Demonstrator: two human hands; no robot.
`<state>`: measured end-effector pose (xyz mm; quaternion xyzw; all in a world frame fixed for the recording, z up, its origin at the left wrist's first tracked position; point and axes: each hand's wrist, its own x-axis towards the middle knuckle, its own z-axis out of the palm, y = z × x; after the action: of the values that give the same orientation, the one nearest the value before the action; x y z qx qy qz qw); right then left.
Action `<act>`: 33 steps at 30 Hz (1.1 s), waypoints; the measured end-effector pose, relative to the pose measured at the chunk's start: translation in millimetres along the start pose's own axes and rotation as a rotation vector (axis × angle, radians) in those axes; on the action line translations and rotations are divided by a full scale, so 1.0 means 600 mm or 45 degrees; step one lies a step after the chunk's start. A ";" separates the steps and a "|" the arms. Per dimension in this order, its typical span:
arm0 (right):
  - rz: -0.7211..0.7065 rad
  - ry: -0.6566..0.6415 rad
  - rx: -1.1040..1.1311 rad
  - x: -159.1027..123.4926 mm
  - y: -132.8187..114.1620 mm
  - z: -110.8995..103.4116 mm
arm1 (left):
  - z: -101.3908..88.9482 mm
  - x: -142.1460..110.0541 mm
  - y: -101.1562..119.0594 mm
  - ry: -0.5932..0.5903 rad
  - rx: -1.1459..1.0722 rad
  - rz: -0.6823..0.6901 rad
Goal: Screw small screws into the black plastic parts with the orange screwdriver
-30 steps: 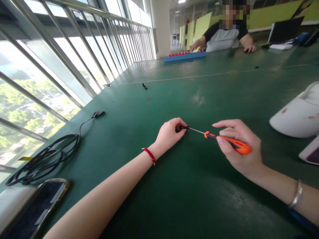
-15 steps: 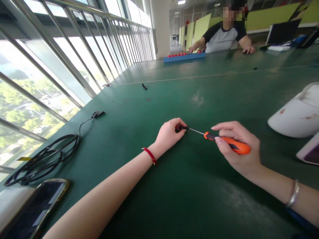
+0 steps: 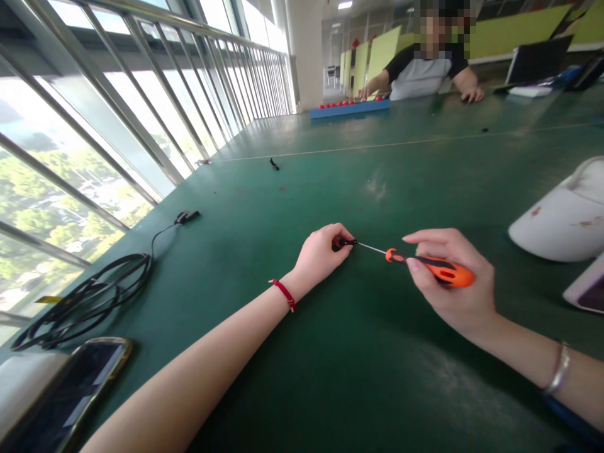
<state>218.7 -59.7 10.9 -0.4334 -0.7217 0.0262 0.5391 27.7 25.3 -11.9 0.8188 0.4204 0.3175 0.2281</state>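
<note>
My left hand [image 3: 324, 250] rests on the green table, its fingers closed round a small black part [image 3: 347, 242]. Most of that part is hidden by the fingers, so its kind cannot be made out. In my right hand [image 3: 455, 277] is a screwdriver [image 3: 448, 272] with an orange and black handle, held between thumb and curled fingers while the index finger stretches forward. The screwdriver's thin metal shaft points left, and its tip meets the black part at my left fingertips.
A coiled black cable [image 3: 94, 296] and a phone [image 3: 66, 396] lie at left. Right of my hands stands a white container [image 3: 557, 220]. Across the green table [image 3: 264, 214], a person [image 3: 419, 75] sits behind a blue tray [image 3: 349, 110] of red pieces. A railing [image 3: 155, 82] borders the left side.
The screwdriver handle has turned about its axis in my right hand, showing a different orange and black face. My left hand and the black part stay in place.
</note>
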 end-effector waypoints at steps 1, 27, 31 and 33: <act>-0.003 0.035 0.031 -0.001 0.003 0.002 | 0.000 0.000 0.000 -0.005 0.001 -0.002; 0.037 -0.029 -0.059 0.000 0.003 -0.002 | 0.001 0.000 -0.003 0.005 -0.011 0.013; -0.019 0.089 0.063 -0.002 0.008 0.003 | 0.002 0.001 -0.003 0.003 -0.016 0.011; -0.044 0.134 0.160 -0.002 0.015 0.007 | 0.001 0.001 -0.003 0.002 -0.018 0.006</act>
<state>220.9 -53.3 3.5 -0.3871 -0.6967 0.0392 0.6026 27.4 26.6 -13.7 0.8179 0.4163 0.3216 0.2330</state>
